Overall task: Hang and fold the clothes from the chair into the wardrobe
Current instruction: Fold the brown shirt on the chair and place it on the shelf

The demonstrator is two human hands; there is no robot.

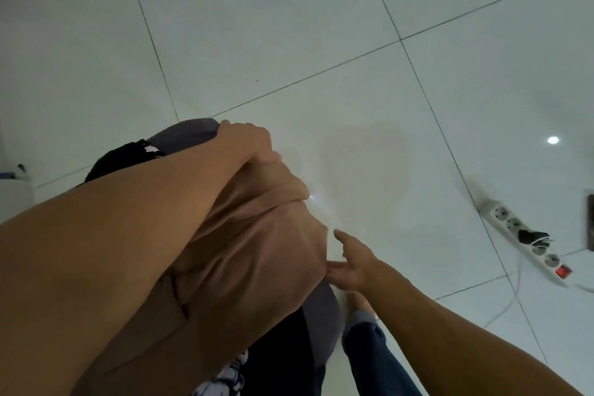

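A tan garment (244, 254) hangs in folds in front of me, over the floor. My left hand (249, 141) grips its top edge, fingers curled round the cloth. My right hand (350, 264) reaches in from the lower right with straight fingers that touch the garment's right edge. Behind the tan cloth a grey garment (189, 132) and a black one with white print (128, 154) lie on what seems to be the chair, itself hidden. The wardrobe is not in view.
White floor tiles (321, 26) fill the view. A white power strip (527, 244) with a red switch, a plug and thin cables lies on the floor at right. My jeans leg and bare foot (363, 325) stand below the right hand.
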